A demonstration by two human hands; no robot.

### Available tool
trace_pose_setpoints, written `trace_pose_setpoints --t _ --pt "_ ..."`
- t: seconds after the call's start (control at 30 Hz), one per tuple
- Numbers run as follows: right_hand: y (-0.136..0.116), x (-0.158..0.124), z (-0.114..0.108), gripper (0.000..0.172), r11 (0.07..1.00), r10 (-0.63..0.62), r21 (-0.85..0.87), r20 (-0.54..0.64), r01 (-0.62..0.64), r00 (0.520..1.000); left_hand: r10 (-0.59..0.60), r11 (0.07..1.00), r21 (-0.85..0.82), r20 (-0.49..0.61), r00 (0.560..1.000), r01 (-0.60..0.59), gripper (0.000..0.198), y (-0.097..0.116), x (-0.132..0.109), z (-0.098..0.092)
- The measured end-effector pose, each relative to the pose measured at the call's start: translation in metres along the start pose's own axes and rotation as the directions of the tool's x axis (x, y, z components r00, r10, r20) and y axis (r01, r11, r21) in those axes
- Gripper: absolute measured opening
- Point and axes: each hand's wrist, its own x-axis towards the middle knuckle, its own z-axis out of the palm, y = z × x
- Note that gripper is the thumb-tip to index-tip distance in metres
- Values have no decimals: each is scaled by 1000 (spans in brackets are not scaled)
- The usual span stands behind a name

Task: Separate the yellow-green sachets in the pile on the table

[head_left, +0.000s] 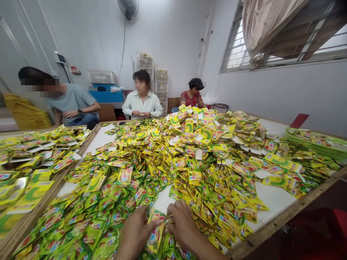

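Note:
My left hand (137, 231) grips the left side of a small yellow-green printed box (155, 233) at the bottom centre, its thumb lying on the box's face. Close by on the right, my right hand (181, 224) has its fingers curled at the box's right edge, around something shiny that I cannot make out. Green sachets (92, 231) lie heaped to the left and below my hands. Yellow sachets (219, 216) spread to the right. Beyond them rises a large pile of yellow boxes and sachets (189, 137).
Wooden rims (260, 234) edge the white table (273, 196). More yellow boxes (35, 191) lie on the left table. A green basket (322, 144) stands at the right. Three people sit beyond the tables, one (142, 103) holding a small item. A red stool (320, 231) stands lower right.

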Motion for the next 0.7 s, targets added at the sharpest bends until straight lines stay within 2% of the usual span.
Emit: trace_pose_setpoints --t 0.1,0.17,0.3,0.37,0.43,0.5,0.57,0.63,0.7 --pt "2 7 3 43 1000 -27 -13 -6 27 1000 -12 999 45 -17 1000 13 47 4 -3 7" --pt "2 14 2 45 1000 -24 -15 34 24 999 -55 998 22 20 998 55 43 5 -4 9" --pt "2 25 -7 24 1000 12 -16 84 -11 996 -121 992 -23 82 989 123 23 -5 -10 12" --pt "5 26 -13 17 1000 1 15 43 -2 999 -117 990 -73 65 991 122 27 -14 -14 15" --pt "9 26 -17 8 988 -16 151 -38 22 999 -81 963 -253 38 996 88 27 -22 -17 17" --pt "14 26 -20 8 932 -36 356 -80 63 996 -47 855 -517 11 999 46 26 -27 -19 18" --pt "18 27 -22 10 868 -54 491 -54 74 997 -35 704 -709 23 999 41 28 -27 -19 15" --pt "19 28 -25 11 865 -65 496 -46 79 997 -60 610 -789 55 997 80 28 -25 -18 7" --pt "18 26 -28 17 899 -60 431 -67 83 996 -113 571 -814 46 992 103 29 -22 -17 -3"
